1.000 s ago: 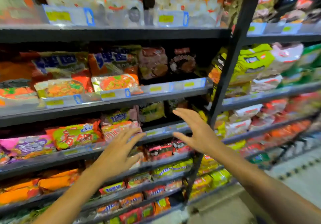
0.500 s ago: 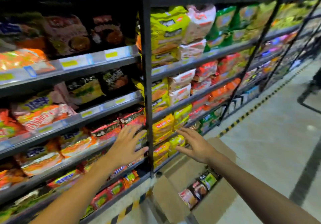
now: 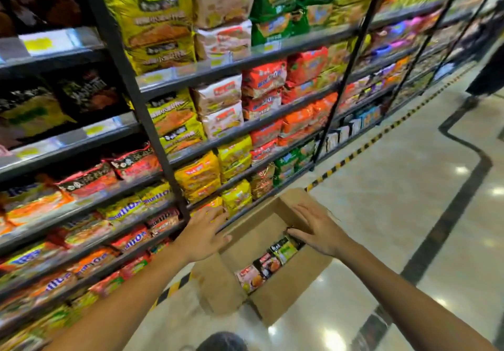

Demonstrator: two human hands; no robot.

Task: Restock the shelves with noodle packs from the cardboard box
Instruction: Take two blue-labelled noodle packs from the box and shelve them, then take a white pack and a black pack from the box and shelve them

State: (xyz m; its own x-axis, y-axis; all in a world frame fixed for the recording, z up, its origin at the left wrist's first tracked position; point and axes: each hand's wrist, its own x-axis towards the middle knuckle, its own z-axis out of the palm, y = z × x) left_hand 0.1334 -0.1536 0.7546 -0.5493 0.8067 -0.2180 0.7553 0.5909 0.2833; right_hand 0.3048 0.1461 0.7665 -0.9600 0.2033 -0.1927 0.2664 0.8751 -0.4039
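Note:
An open cardboard box (image 3: 283,293) stands on the floor beside the shelving, with several noodle packs (image 3: 268,263) upright inside it. My left hand (image 3: 203,234) hovers over the box's near-left flap, fingers straight, holding nothing. My right hand (image 3: 317,229) reaches over the box's far side, fingers spread, empty, its thumb just above the packs. The dark metal shelves (image 3: 245,63) to the left carry rows of yellow, red, white and green noodle packs.
A black shelf upright (image 3: 141,105) rises just left of my left hand. Yellow-black hazard tape (image 3: 362,149) runs along the shelf base. The glossy tiled aisle floor (image 3: 395,214) lies to the right, and a dark figure (image 3: 488,59) stands at the far right.
My view has swung right and down from the shelves to the box. Both hands have dropped from shelf height to just above the open box, still holding nothing.

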